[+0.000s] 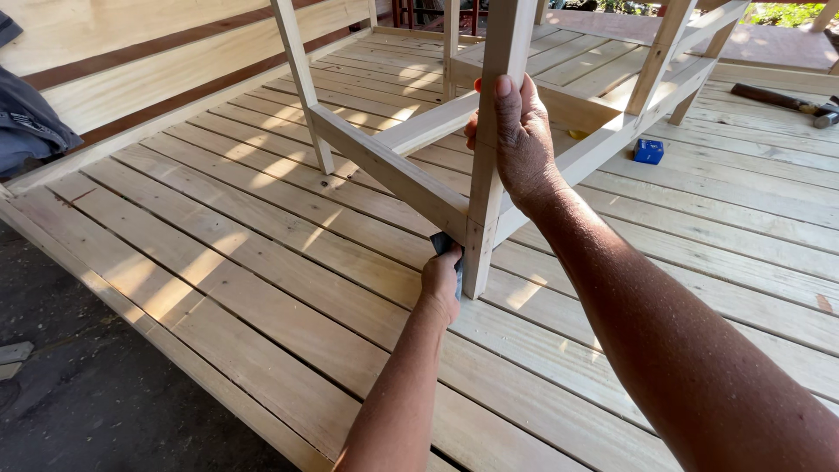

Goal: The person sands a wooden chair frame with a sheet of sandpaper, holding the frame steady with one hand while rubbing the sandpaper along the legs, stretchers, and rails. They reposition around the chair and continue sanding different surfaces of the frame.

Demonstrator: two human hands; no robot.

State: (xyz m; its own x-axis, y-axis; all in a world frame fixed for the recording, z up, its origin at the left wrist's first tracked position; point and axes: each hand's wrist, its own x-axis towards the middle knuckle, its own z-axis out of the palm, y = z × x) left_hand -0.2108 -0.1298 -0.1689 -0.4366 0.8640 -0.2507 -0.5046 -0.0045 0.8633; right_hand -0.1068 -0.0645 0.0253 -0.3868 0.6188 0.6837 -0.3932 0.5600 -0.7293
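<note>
Pale plank deck (262, 262), right hand (516, 144) gripping wooden frame leg (489, 175), left hand (441, 280) below, pressing dark pad (446, 245) against its foot

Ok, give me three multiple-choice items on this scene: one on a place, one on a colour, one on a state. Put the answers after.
1. Where does the right hand grip?
A. the upright wooden leg of the frame
B. the hammer
C. the grey cloth

2. What colour is the small box on the deck?
A. red
B. blue
C. green

3. How is the left hand placed?
A. flat on the deck, away from the frame
B. raised in the air, empty
C. holding a small dark piece against the foot of the leg

Answers: 1 A, the fingers wrap the wooden leg above the crossbar. 2 B, the box beyond the frame is plainly blue. 3 C, the dark piece sits between the hand and the lower leg, just under the joint.
</note>
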